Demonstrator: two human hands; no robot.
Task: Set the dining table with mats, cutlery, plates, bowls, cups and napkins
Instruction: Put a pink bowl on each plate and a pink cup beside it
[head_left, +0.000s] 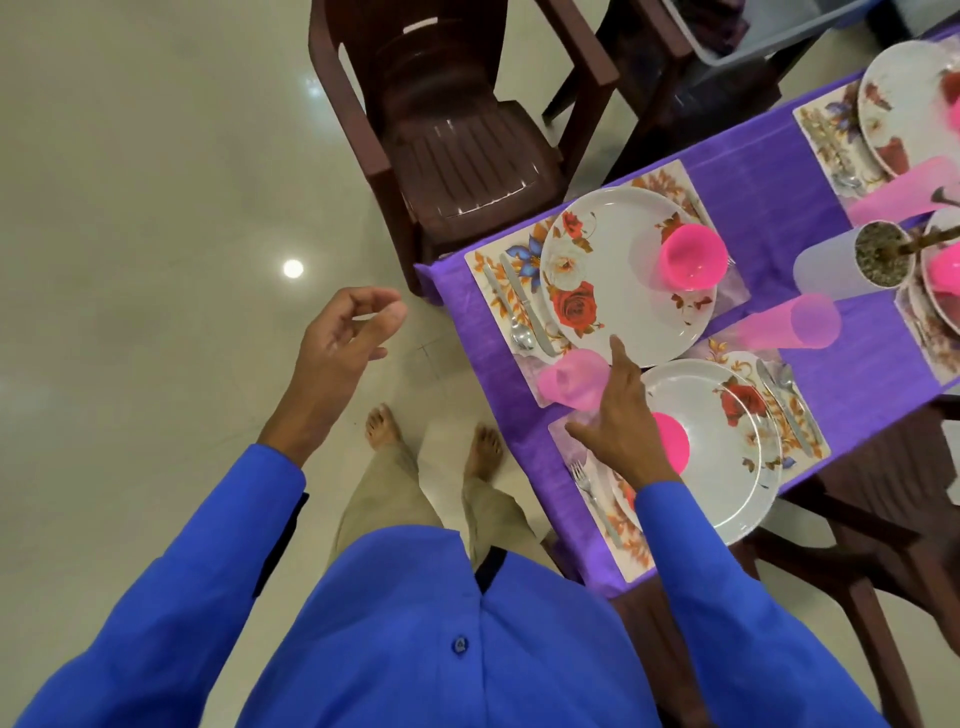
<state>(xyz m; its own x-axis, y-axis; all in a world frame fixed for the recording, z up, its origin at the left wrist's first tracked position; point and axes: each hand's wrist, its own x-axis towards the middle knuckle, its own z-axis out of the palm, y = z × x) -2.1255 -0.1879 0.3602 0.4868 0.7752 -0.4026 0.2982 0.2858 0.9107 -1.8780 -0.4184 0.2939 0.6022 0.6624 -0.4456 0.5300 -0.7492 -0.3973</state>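
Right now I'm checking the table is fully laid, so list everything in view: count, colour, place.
tablecloth: one, purple, covering table.
place mats: four visible, floral, under plates.
plates: four visible, white with roses, on mats.
bowls: four partly visible, pink, on plates.
cups: three, translucent pink, beside plates.
cutlery: silver, on mats beside the plates.
pot: one, pale, table centre.
chairs: brown plastic, around table.
bin: one, grey, top.
left hand: empty, over floor.
right hand: fingers spread above near setting.
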